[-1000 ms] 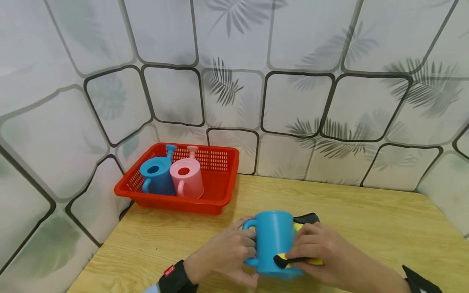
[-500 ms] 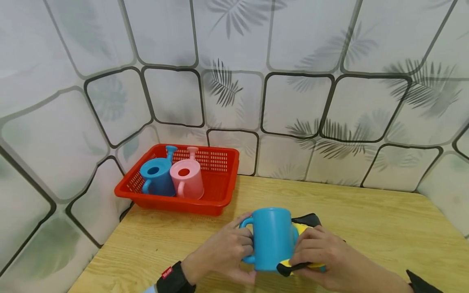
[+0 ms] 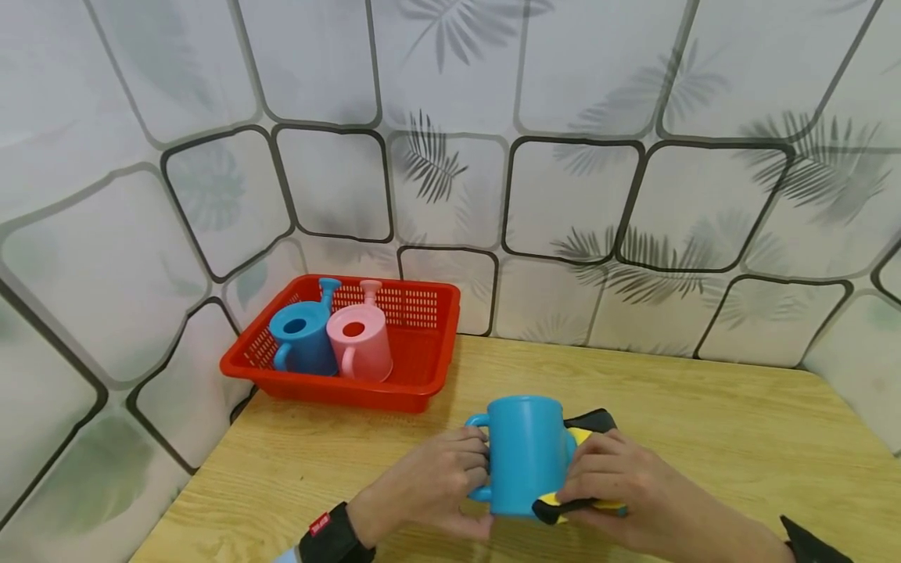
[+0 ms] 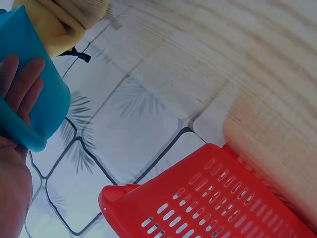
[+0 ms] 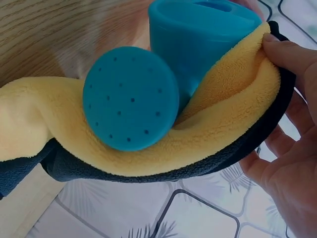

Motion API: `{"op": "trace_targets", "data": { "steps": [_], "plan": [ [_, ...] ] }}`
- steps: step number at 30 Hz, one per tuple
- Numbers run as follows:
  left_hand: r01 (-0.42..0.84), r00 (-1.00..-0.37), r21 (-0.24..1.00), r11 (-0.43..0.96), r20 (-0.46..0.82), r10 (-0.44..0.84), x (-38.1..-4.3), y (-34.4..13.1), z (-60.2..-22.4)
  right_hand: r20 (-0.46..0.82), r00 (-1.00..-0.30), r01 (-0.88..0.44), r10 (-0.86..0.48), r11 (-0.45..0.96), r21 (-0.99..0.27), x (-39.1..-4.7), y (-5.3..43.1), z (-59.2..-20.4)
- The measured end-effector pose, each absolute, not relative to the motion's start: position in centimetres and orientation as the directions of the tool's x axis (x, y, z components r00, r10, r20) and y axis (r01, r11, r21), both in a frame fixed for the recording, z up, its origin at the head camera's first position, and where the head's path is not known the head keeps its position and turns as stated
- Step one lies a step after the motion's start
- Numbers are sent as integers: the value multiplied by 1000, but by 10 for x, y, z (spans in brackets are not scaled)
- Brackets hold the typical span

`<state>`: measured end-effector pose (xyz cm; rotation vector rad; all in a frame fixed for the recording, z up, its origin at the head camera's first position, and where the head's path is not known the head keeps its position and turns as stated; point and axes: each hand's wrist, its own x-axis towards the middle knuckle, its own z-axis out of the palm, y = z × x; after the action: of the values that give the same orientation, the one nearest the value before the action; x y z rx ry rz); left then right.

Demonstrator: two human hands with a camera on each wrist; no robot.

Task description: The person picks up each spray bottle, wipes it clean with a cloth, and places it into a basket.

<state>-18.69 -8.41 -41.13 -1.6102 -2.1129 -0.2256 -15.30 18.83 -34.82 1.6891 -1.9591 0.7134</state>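
A blue watering can is held on its side above the table's front, in the middle of the head view. My left hand grips its handle, with fingers curled through the loop, as the left wrist view also shows. My right hand pinches a yellow cloth with a black back against the can's right side. In the right wrist view the cloth wraps under the spout, and the round sprinkler head with small holes lies against the yellow side. The spout's neck is mostly hidden by cloth and head.
A red plastic basket stands at the back left of the wooden table. Inside it, at the left, are another blue watering can and a pink watering can. A patterned curtain-like backdrop rises behind the table.
The can has risen slightly and turned a little, its lower end no longer showing the blue part beneath it. My right hand and the cloth have shifted slightly to the right.
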Motion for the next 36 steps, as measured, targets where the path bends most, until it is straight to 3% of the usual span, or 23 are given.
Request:
{"op": "trace_targets", "data": {
  "steps": [13,16,23,26,36],
  "plan": [
    [955,-207,-106,277,430,879,-184,-82,-409,669,-230,-966,-706,247,-72,-167,194,-347],
    [959,-207,-90,269,424,882,-183,-82,-410,684,-280,-949,-674,301,-93,-171,196,-346],
    [966,-195,-78,248,417,888,-180,-79,-415,654,-469,-854,-594,494,-164,-177,204,-351],
    [967,-203,-58,247,404,892,-179,-78,-416,656,-511,-821,-555,541,-183,-179,207,-354],
    [963,-242,-31,269,345,907,-175,-80,-415,666,-535,-794,-520,578,-186,-183,211,-360]
  ]
}}
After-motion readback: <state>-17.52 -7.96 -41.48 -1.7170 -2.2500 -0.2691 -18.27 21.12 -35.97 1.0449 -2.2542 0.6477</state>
